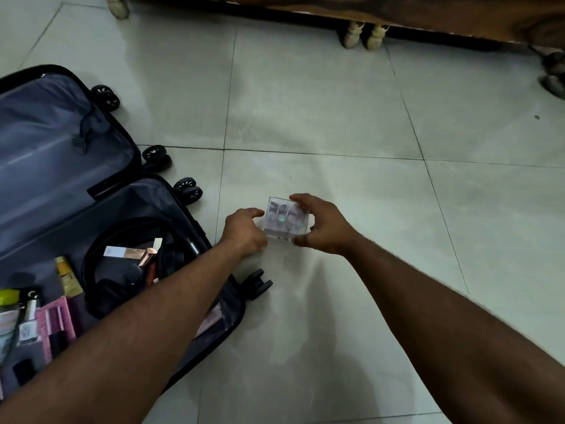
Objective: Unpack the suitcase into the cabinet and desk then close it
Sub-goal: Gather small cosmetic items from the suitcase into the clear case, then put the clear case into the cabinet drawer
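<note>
Tiled floor (336,102): left hand (244,229) and right hand (321,223) both grip clear box (286,220) beside open suitcase (76,166).

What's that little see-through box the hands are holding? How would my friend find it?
Start at the open suitcase lying on the tiled floor, then look right, past its wheels. There the left hand and right hand hold a small clear box between them. It is the only see-through thing, with little rounded pieces inside.

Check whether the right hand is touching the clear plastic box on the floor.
Touching. The head view shows the right hand with fingers curled over the clear plastic box and thumb against its near corner.
</note>
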